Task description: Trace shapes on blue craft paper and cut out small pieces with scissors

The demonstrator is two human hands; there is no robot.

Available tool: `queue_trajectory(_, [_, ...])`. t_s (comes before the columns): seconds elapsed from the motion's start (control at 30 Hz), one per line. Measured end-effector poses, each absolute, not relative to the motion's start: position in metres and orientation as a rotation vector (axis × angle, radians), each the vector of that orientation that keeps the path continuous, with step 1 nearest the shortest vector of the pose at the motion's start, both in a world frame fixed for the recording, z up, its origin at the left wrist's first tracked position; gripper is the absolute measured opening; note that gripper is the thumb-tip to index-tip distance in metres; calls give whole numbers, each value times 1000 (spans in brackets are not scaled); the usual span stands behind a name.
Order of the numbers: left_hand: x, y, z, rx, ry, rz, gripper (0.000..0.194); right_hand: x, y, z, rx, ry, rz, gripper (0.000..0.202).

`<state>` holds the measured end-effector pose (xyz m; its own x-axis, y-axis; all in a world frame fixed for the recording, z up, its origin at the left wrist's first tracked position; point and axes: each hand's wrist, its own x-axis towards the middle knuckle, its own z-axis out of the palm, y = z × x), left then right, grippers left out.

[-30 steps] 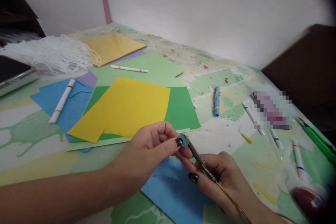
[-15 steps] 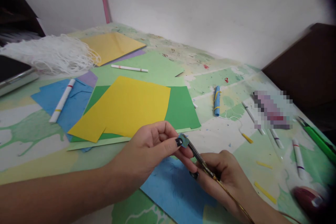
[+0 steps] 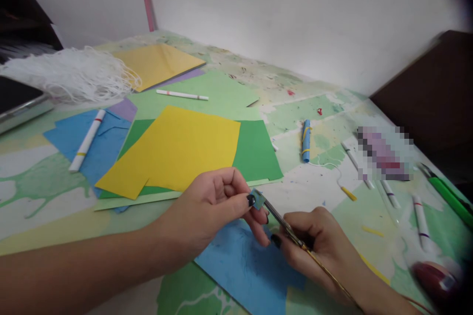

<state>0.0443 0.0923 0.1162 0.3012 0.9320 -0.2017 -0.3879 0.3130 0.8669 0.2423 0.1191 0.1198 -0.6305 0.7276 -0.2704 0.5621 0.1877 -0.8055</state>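
Observation:
Between thumb and fingers, my left hand (image 3: 221,202) pinches a small blue piece of paper (image 3: 258,199). My right hand (image 3: 321,246) is closed around slim scissors (image 3: 293,237) with dark blades and gold-coloured handles. The blade tips meet the lower right edge of the small piece; whether they are closed on it is hard to see. Below both hands lies a larger blue sheet (image 3: 251,266), partly covered by them. A yellow sheet (image 3: 195,147) rests on a green sheet (image 3: 254,152) just beyond my left hand.
A rolled blue tube (image 3: 306,141) with yellow strips and a white string stands right of centre. Several markers, one a white marker (image 3: 420,221), lie at the right beside a green-handled cutter (image 3: 449,197). White string (image 3: 74,76) is heaped at the far left, near a phone-like device (image 3: 22,103).
The scissors have drawn back slightly from the small blue piece, toward its edge. My left hand's lower fingers have shifted away from my right hand, leaving a gap between the hands.

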Motion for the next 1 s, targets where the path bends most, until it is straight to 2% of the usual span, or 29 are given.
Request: queue_trajectory(1.0, [35, 97, 120, 876, 839, 854, 15, 256, 126, 115, -1160, -2544, 1139, 42])
